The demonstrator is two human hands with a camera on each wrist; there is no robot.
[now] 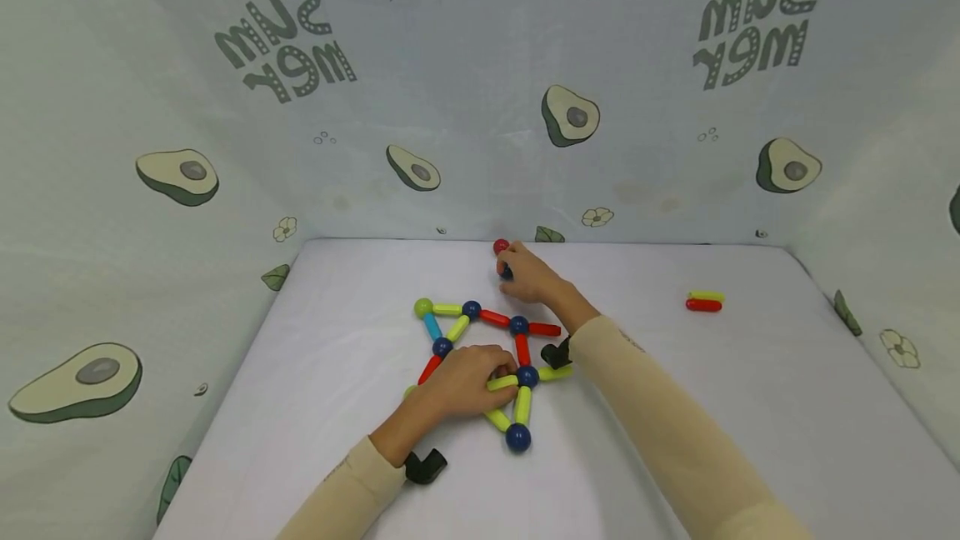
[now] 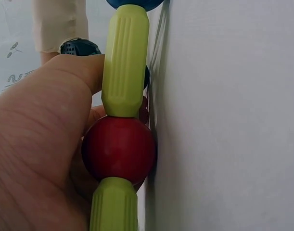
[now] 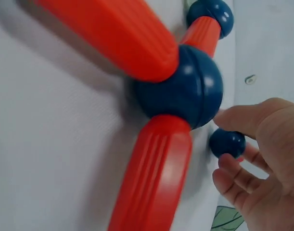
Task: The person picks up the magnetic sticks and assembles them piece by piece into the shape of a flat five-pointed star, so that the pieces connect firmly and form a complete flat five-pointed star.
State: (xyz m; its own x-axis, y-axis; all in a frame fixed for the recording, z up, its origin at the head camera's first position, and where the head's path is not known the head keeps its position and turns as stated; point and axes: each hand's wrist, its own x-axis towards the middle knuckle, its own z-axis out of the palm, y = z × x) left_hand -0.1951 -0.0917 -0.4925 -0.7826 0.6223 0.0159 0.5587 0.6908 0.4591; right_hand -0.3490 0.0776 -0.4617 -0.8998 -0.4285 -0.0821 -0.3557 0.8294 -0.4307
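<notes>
A flat frame of magnetic building rods and balls lies on the white table. My left hand [image 1: 468, 380] curls at its near side, with thumb and fingers about a yellow-green rod [image 1: 502, 382] that meets a dark blue ball [image 1: 527, 377]. In the left wrist view, a red ball [image 2: 119, 150] joins two yellow-green rods beside the palm. My right hand [image 1: 532, 275] reaches past the frame to the back. Its thumb and fingers curl round a loose dark blue ball [image 3: 227, 143]; firm contact is hard to see. A loose red ball [image 1: 501, 247] sits just behind it.
A red rod [image 1: 703, 305] and a yellow-green rod [image 1: 707, 295] lie side by side at the right. A green ball [image 1: 423, 307] forms the frame's far left corner. One red rod [image 1: 545, 329] sticks out under the right forearm. An avocado-print cloth [image 1: 480, 107] hangs behind the table.
</notes>
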